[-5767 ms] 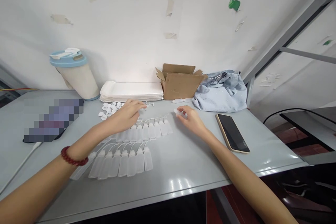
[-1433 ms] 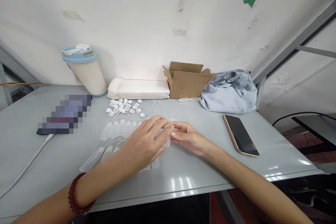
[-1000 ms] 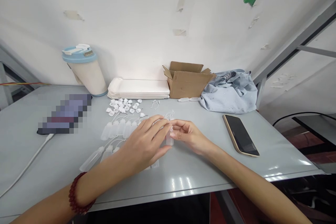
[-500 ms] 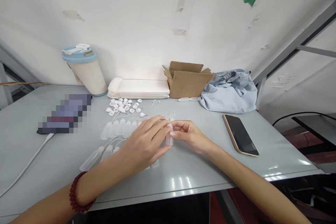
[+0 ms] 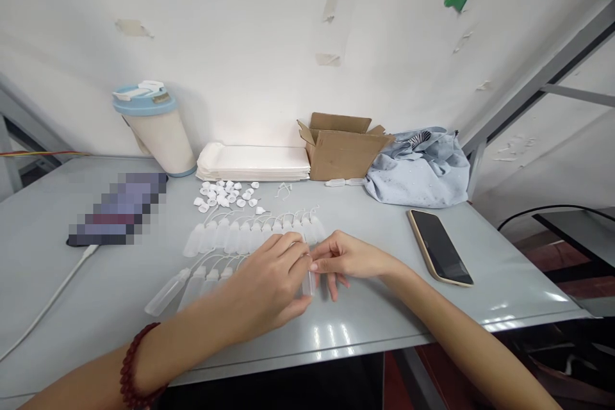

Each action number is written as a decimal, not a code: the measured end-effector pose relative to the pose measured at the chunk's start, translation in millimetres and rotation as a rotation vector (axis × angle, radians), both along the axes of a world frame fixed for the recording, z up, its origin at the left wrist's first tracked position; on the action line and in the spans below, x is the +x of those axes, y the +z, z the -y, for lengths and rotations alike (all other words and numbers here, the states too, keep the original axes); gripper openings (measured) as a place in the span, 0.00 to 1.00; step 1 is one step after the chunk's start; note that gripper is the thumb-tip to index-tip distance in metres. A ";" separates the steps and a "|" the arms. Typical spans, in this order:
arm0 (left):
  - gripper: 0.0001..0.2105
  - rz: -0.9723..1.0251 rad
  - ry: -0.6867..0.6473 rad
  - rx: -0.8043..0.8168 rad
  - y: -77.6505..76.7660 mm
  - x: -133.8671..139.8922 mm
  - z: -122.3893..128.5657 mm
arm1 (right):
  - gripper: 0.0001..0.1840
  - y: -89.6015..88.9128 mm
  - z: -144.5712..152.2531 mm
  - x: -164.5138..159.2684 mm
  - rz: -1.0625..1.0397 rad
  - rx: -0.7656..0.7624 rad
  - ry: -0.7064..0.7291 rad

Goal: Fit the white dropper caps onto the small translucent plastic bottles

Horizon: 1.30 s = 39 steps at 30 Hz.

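A small translucent plastic squeeze bottle (image 5: pixel 309 284) is between my two hands, near the right end of the bottle rows. My left hand (image 5: pixel 276 278) is closed around it from the left, thumb low and fingers curled over the top. At its upper end, the thumb and forefinger of my right hand (image 5: pixel 343 259) pinch it, while the other fingers hang loose below. My fingers hide the bottle's neck. Behind my hands lies a row of similar bottles (image 5: pixel 232 237) with thin straps. A nearer row (image 5: pixel 166 291) is partly covered by my left forearm.
Loose white caps (image 5: pixel 223 194) lie behind the bottles. At the back are a tumbler (image 5: pixel 156 131), a stack of white trays (image 5: pixel 254 163), a cardboard box (image 5: pixel 343 154) and blue cloth (image 5: pixel 420 173). A phone (image 5: pixel 439 246) lies right; a pixelated device (image 5: pixel 120 208) with a cable lies left.
Both hands have come nearer to the table's front edge with the bottle, uncovering more of the back row. My right hand's lower fingers have straightened downward.
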<state>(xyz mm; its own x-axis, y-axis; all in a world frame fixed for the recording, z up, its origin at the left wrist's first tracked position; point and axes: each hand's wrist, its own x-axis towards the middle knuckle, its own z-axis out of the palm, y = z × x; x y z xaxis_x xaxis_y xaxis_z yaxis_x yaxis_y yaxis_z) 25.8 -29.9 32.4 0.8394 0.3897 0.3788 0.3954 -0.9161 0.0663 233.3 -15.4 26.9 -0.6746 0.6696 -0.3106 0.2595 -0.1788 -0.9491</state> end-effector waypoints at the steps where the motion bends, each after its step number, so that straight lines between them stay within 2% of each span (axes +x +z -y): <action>1: 0.06 -0.015 0.001 0.000 -0.6 0.0 0.6 | 0.16 0.3 0.4 -0.8 0.017 0.000 0.003; 9: 0.09 -0.102 0.009 -0.022 -4.0 -1.9 1.5 | 0.17 -1.6 2.0 -5.7 0.096 -0.017 -0.015; 14: 0.10 -0.153 0.036 -0.033 -5.7 -4.0 0.8 | 0.14 -3.5 2.2 -5.2 0.096 -0.028 -0.020; 23: 0.11 -0.266 0.076 -0.077 3.3 -5.2 -0.5 | 0.12 -4.0 2.7 -6.2 0.108 -0.015 -0.015; 39: 0.11 -0.315 0.100 -0.206 10.1 -8.4 -2.7 | 0.12 -5.4 1.6 -5.5 0.104 -0.026 0.003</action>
